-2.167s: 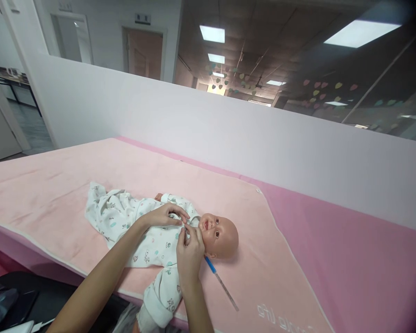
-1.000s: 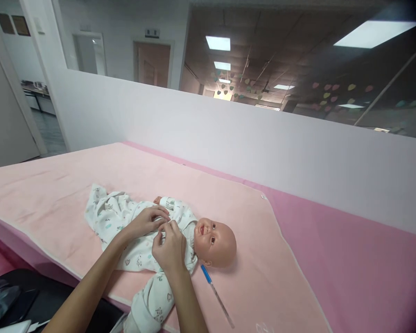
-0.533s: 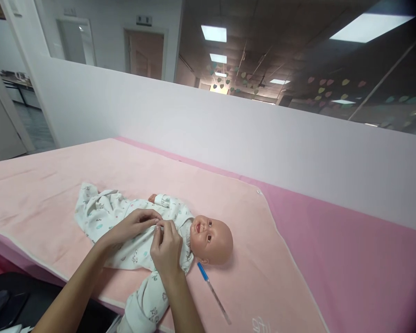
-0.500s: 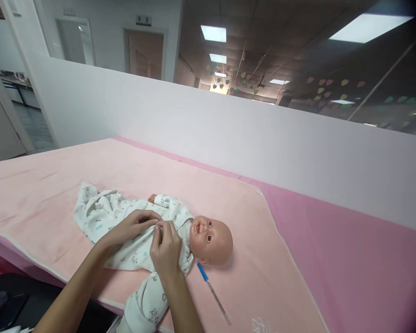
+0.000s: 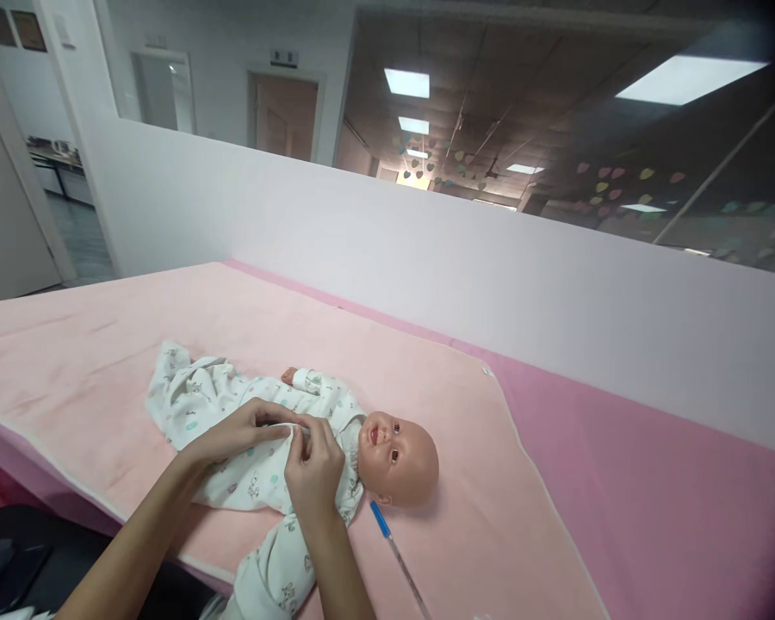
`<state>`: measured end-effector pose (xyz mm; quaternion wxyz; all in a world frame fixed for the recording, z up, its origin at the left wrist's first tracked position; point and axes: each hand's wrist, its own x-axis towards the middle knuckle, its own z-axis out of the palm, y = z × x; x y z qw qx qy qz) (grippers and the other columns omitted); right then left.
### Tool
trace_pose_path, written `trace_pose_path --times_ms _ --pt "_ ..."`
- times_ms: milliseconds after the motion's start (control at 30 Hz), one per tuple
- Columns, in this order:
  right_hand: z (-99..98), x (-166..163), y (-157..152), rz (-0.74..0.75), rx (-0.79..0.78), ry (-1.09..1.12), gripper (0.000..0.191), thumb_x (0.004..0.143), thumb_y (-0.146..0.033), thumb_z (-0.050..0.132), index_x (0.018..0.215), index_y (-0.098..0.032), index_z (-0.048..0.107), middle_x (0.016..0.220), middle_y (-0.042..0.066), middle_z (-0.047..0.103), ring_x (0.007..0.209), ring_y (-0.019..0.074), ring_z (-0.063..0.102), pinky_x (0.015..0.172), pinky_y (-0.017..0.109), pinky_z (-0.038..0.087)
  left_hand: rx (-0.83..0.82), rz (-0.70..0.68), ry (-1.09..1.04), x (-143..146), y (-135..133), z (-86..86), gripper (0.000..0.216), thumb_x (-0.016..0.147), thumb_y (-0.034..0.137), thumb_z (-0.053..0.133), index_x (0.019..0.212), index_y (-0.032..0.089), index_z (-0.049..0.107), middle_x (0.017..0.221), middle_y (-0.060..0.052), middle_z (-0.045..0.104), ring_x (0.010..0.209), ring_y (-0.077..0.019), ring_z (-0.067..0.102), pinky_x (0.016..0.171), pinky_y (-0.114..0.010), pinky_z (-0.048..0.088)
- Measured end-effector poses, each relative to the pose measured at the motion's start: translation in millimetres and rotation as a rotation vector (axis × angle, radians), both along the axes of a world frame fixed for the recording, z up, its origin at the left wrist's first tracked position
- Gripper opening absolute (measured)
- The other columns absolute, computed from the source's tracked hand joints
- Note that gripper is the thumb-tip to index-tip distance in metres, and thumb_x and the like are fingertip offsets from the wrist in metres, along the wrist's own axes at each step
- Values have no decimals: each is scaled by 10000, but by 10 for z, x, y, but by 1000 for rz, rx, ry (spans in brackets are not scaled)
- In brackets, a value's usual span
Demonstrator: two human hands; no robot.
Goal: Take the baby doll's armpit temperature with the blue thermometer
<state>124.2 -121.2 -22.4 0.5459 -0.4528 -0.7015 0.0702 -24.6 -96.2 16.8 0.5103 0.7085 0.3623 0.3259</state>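
Both hands at work were bare: the left hand (image 5: 242, 430) and the right hand (image 5: 313, 469) wore nothing, and their fingers (image 5: 272, 423) were long and slim. Behind the hands, the slender left forearm (image 5: 135, 551) and right forearm (image 5: 332, 568) were uncovered all the way back to the lower edge of the view. The fingernails were too small in the picture to describe.

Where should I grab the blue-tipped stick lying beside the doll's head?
Pinch the stick mid-shaft from above, coming from the bare blanket side on the right. It lies flat and thin, its blue tip close under the doll's head; the right hand, on the romper, is nearest.
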Motion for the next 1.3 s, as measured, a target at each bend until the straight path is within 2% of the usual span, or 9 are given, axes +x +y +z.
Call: trace_pose_path --times_ms 167,300,467,700,900,1000,1167,1300 --pt "32 13 0 31 -12 14 240 786 -121 427 940 -179 601 761 27 613 695 134 575 603 228 418 10 59 -23 -8 -9 -41 280 811 318 585 1039 179 671 1045 -67 672 941 -204 609 816 -280 467" --pt "24 13 8 20 -16 -4 262 763 -112 420 939 -180 602 756 26 610 679 136 568 593 229 415 45 45 -16 2 -17 -37 263 825 315 566 1032 176 648 977 -62 677 926 -192 610 806 -283 469" --pt "3 9 20 11 -15 -15 284 750 -101 415 950 -184 599 766 26 613 668 134 564 583 223 414 75 64 4 35 -23 -27 239 738 299 655 943 176 657 959 -50 681 957 -206 613 853 -298 464" --pt "-15 4 23 -36 -22 0 271 770 -119 424 968 -182 597 764 31 613 679 141 565 599 231 421 -2 108 -46 51 1 -127 267 731 310 668 955 166 689 944 -66 701 880 -221 644 753 -285 499" --pt "15 -5 10 -40 -52 37 253 785 -126 441 969 -192 601 763 24 612 678 138 563 616 233 425 11 87 -68 49 -9 -90 219 766 322 643 920 175 693 1094 -71 657 984 -223 607 876 -323 468" --pt "29 -7 6 -30 -64 49 234 804 -132 443 953 -208 607 769 16 615 672 131 562 622 231 423 22 77 -58 55 -34 -52 197 779 338 625 861 171 688 1145 -75 629 1010 -228 593 883 -328 465" --pt "24 -3 11 -6 -48 30 197 830 -136 437 893 -204 611 783 20 621 685 126 567 626 228 421 36 114 -44 61 -60 -60 185 776 341 624 804 163 664 1111 -71 634 961 -215 600 846 -312 478" --pt "5 -5 21 -22 -23 17 168 839 -145 445 845 -196 605 768 20 615 692 119 570 621 218 420 74 109 -12 58 -63 -64 194 797 336 589 864 169 661 1037 -64 658 923 -200 602 818 -293 480"
